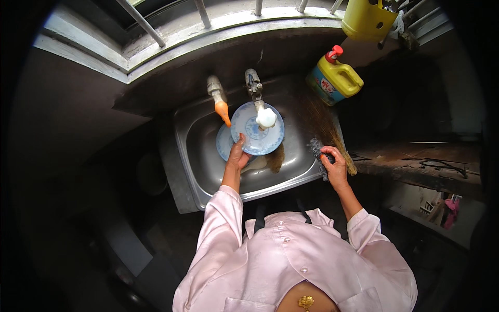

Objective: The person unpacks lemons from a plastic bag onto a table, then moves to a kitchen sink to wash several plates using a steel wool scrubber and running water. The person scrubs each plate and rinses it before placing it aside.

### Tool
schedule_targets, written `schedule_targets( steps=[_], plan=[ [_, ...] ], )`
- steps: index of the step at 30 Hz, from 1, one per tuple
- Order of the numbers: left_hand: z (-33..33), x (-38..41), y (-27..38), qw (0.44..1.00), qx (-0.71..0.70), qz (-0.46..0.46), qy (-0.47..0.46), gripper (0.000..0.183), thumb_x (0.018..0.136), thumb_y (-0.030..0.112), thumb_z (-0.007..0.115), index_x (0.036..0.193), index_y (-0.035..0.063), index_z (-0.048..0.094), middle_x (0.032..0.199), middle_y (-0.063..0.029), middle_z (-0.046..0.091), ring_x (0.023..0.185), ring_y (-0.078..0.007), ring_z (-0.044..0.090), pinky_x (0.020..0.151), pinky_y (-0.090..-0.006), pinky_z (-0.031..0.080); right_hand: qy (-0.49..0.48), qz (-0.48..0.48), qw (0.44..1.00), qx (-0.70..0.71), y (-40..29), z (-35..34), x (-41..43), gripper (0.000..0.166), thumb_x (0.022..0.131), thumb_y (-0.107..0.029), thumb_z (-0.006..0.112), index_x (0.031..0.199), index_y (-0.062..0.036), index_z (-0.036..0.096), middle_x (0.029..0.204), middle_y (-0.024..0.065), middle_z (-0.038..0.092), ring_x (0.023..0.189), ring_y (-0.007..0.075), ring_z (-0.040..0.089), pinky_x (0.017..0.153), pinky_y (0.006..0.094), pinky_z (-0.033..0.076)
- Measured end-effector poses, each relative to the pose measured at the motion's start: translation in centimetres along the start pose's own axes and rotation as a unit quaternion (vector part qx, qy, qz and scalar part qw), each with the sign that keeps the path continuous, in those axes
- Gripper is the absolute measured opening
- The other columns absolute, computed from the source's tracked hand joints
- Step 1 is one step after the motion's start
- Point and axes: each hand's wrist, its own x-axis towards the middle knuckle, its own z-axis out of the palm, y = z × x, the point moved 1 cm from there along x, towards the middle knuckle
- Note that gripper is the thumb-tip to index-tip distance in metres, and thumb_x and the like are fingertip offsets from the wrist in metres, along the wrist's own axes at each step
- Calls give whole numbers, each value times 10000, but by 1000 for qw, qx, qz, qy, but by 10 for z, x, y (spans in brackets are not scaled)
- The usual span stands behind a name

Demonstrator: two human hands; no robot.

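Observation:
My left hand (238, 153) grips the near rim of a white plate with a blue floral pattern (239, 130), thumb on its upper face. The plate is under a tap with a white filter head (266, 118), which hides part of it. Below and to its left, a second blue-patterned dish (223, 145) shows partly inside the stainless steel sink (191, 156). Over the sink's right rim, my right hand (334, 163) is closed around a grey mesh scouring pad (316, 150), apart from the plate.
An orange-nozzled tap (222, 111) reaches over the sink's left half. A straw brush (329, 134) lies along the right side, near a yellow detergent jug with a red pump (335, 80). A yellow holder (366, 19) hangs at upper right. A wooden shelf (413, 156) adjoins the sink.

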Motion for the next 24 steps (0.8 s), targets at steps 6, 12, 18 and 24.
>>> schedule_targets(
  steps=[6,12,18,24],
  plan=[
    [12,-8,-34,1000,26,13,-2,443,862,141,617,1259,43,447,1177,-95,561,1071,-242,560,900,-411,487,-8,23,999,26,-2,2,9,131,785,22,606,914,3,611,986,62,596,973,152,551,899,270,400],
    [13,-72,0,993,97,36,60,468,831,34,591,1268,9,425,1190,-124,542,1050,-261,571,871,-421,513,-11,31,999,40,9,22,16,153,778,7,614,931,3,623,971,52,610,955,141,561,892,264,407],
    [7,-46,2,990,42,126,44,520,800,0,595,1285,15,408,1185,-135,536,1040,-284,575,821,-471,534,-31,17,998,61,-6,33,24,171,777,-16,624,947,-6,633,973,45,621,948,132,566,892,261,410],
    [16,-86,1,963,181,130,153,418,816,-7,567,1224,-26,473,1135,-134,575,973,-255,602,800,-397,529,-19,46,998,49,21,35,27,196,749,-48,649,944,-33,656,940,54,643,919,159,598,856,274,441]
  ],
)
